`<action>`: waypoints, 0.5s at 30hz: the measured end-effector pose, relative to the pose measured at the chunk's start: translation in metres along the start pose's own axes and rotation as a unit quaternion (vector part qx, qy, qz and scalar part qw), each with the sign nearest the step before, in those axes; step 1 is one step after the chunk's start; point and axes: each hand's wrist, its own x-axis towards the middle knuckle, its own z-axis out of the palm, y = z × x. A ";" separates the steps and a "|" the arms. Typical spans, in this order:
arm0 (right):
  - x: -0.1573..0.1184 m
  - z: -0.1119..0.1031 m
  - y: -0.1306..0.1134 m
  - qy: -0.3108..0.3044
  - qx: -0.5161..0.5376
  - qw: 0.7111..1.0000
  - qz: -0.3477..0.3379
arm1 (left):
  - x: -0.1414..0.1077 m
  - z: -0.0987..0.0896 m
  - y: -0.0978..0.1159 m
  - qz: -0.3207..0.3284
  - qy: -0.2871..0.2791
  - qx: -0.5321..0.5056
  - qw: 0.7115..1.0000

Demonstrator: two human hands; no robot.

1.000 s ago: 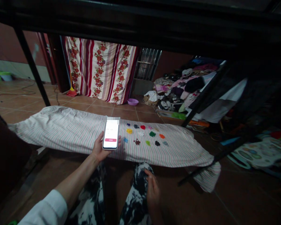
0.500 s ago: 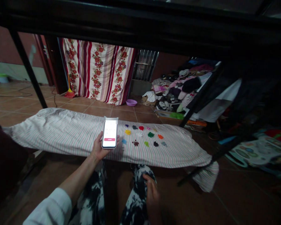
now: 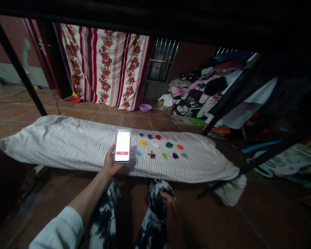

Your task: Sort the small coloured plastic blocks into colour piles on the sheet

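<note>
The phone [image 3: 122, 148] sits in the left hand [image 3: 111, 163] in nearly the same spot as half a second ago, above the cloth-covered tabletop [image 3: 75, 145] and just left of the coloured piles. What differs most is the view: the curtain and floor now stand higher in it, and the right hand [image 3: 172, 207] looks darker and a little further right. The piles keep their arrangement.

The phone's long axis runs away from the person, its top end pointing towards the curtain and its bottom end towards the wrist. The lit screen faces up and back to the person, showing a red bar; its top is blurred out.

The left hand is closed around the phone, fingertips showing along its right edge. The right hand is beside the right knee, against patterned trousers [image 3: 155, 207]; shadow hides most of it, so I cannot tell how wide it is or whether it holds anything.

The piles, among them yellow pieces [image 3: 142, 142], green pieces [image 3: 169, 145] and black pieces [image 3: 175, 156], lie in three rough rows. Beyond the tabletop are a purple basin [image 3: 145, 108], the flowered curtain [image 3: 105, 69] and heaped clothes [image 3: 197, 93].
</note>
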 end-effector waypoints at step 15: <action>0.047 0.026 -0.028 -0.080 -0.147 0.973 -0.161 | 0.036 -0.013 0.001 -0.002 -0.003 -0.036 0.999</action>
